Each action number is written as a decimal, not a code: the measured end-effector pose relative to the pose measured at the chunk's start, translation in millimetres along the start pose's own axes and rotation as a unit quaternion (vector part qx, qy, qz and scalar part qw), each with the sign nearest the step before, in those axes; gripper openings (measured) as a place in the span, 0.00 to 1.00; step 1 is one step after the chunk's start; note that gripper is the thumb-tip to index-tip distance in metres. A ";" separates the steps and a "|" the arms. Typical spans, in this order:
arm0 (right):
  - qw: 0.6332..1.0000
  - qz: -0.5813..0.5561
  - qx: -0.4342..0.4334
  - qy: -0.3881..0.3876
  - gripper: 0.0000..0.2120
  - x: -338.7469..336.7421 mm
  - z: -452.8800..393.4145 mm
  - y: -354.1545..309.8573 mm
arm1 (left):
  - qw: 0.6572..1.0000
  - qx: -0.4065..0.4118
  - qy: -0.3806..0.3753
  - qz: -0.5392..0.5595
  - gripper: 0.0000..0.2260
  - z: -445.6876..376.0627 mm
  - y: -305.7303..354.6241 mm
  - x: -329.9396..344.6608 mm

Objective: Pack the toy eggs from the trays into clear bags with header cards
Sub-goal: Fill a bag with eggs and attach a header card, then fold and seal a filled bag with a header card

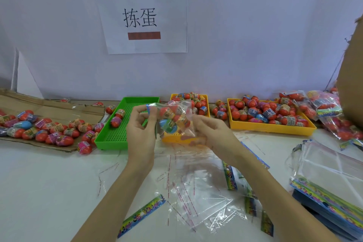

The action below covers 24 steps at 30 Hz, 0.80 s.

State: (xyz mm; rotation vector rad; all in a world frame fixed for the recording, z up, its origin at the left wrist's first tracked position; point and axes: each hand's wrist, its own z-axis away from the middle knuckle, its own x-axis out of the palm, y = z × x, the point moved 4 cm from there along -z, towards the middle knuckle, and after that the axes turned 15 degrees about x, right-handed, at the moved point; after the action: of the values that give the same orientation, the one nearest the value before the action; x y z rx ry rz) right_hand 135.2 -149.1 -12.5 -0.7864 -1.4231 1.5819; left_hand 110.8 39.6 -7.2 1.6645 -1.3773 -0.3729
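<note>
Now, far to the left of the left hand [140, 124], lots of toy eggs [47, 129] lie on a flat piece of cardboard [59, 108]. Just behind that hand sits a green tray [112, 135] with two eggs in it. The left hand pinches the top edge of a clear bag [172, 120] full of eggs, held up between both hands. The right hand [210, 129] grips the other side of the bag. Behind the bag is a yellow tray [205, 97] with eggs. To the right of the right hand is a bigger yellow tray [273, 126] heaped with eggs. Below the hands, empty bags [198, 192] lie on the desk [49, 179]. Far right sits a stack of bags with cards [330, 192].
</note>
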 end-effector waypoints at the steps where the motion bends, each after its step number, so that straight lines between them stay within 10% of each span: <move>1: 0.999 0.036 0.019 -0.031 0.17 0.6 0.7 2.1 | 1.000 0.014 0.003 -0.015 0.06 -0.9 -0.3 -1.4; 14: 0.996 0.028 0.031 -0.079 0.10 -8.6 4.8 -2.2 | 1.000 0.016 -0.021 -0.012 0.04 -2.0 -1.4 -3.5; 24: 0.995 0.018 0.081 -0.061 0.25 -10.6 0.6 5.8 | 0.991 -0.068 -0.109 0.036 0.04 -2.3 -9.4 3.3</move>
State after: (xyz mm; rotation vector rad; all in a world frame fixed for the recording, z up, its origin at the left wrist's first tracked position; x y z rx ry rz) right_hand 138.3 -158.8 -19.0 -0.6316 -1.3508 1.7736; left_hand 119.3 37.3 -12.4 1.4917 -1.5328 -0.6069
